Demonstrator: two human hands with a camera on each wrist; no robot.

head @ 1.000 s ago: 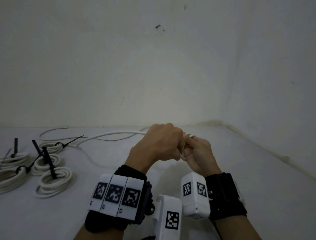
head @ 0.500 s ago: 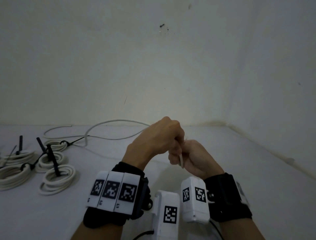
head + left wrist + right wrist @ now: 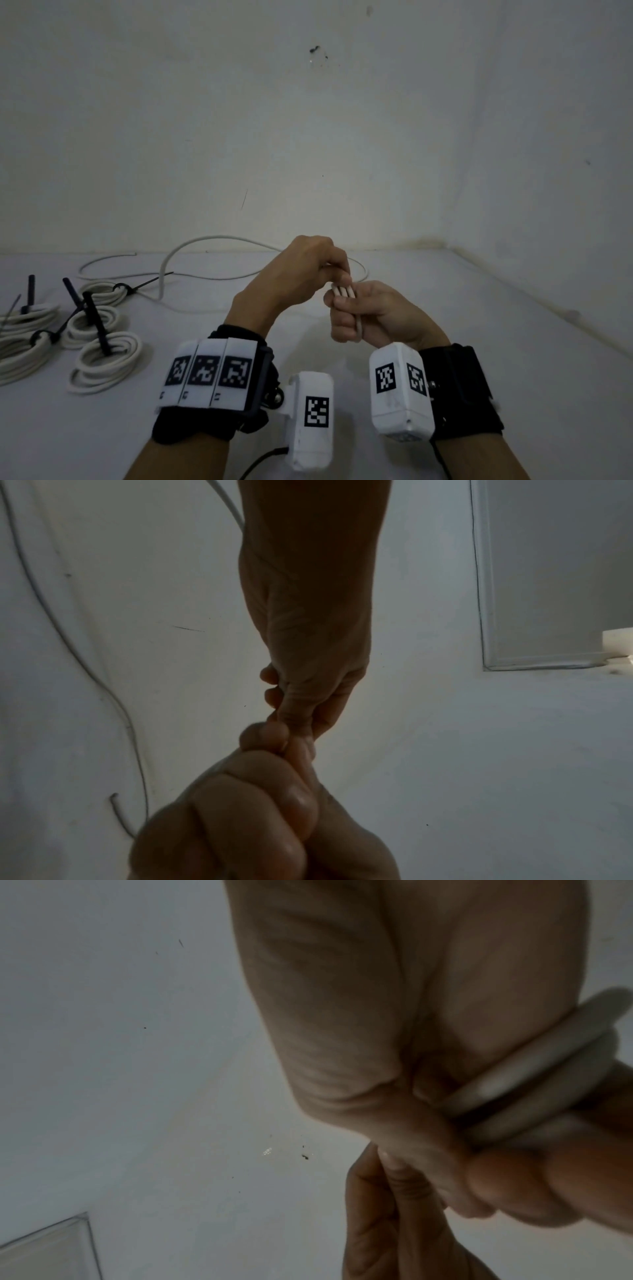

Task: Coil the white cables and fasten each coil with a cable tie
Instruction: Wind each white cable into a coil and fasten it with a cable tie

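the pale worktop [image 3: 445, 342] runs back to a plain wall [image 3: 308, 137] with a dark mark high up. on the worktop's left side lie several finished coils [image 3: 102, 359] of white cable, each bound with a dark cable tie [image 3: 97, 325] whose tail sticks up; the coils sit close together, some touching. behind them a loose length of white cable [image 3: 205, 241] arcs up off the surface and sweeps toward the hands, with more slack lying in a loop on the worktop beyond.

both hands are raised above the worktop near the middle, touching each other. the right hand [image 3: 376, 315] has its grip curled around a small bundle of cable loops [image 3: 344, 291], about three strands side by side, showing above the fist and again below it. the left hand [image 3: 291, 274] arches over from the left, its fingers bent down and pinching the cable at the top of that bundle. the right wrist view shows two strands [image 3: 534, 1069] pressed against the palm.
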